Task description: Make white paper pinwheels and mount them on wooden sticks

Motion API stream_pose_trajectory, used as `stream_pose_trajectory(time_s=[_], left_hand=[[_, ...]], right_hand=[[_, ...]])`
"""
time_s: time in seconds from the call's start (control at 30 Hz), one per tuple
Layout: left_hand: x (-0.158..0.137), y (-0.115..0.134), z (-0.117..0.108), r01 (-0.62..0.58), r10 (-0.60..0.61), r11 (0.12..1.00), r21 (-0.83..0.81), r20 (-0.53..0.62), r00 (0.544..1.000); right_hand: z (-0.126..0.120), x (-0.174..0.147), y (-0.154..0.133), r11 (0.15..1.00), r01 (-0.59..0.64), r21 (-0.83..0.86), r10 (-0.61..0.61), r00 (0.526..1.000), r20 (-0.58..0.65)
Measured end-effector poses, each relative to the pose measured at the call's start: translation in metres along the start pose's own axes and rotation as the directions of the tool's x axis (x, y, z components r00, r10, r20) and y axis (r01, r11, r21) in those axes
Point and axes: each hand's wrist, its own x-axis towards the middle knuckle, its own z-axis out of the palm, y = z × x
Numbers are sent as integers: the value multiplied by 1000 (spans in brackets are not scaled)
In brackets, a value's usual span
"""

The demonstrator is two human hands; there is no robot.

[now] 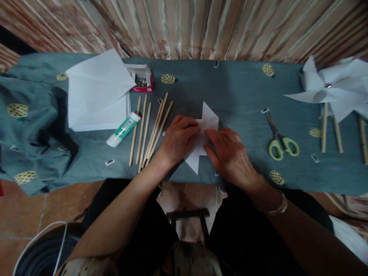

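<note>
A white paper pinwheel (211, 119) lies on the cloth in front of me, its pointed corners sticking out at the top and bottom. My left hand (179, 138) covers its left part, fingers curled and pressing the folded paper near the centre. From the other side my right hand (230, 153) holds the paper's right part, with thumb and index finger against it. The pinwheel's centre is partly hidden between my fingertips. Several wooden sticks (146, 132) lie just left of my left hand.
On the left are a stack of white paper (96, 92), a glue tube (123, 129) and a small red box (143, 81) of metal pins. Green-handled scissors (278, 143) lie to the right. Finished pinwheels (345, 82) on sticks rest at the far right. A curtain (201, 27) hangs behind.
</note>
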Motion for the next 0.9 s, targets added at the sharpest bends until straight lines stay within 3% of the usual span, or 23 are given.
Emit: stream_pose_trajectory(time_s=[0.47, 0.67, 0.9], left_hand=[[1, -1, -1, 37, -37, 999, 16, 44, 998], [1, -1, 1, 31, -31, 999, 16, 32, 999], [-2, 2, -25, 93, -91, 995, 46, -32, 995]], right_hand=[[4, -2, 2, 1000, 8, 8, -8, 1000, 12], [2, -2, 0, 994, 57, -95, -53, 998, 41], [2, 2, 0, 981, 84, -173, -61, 989, 135]])
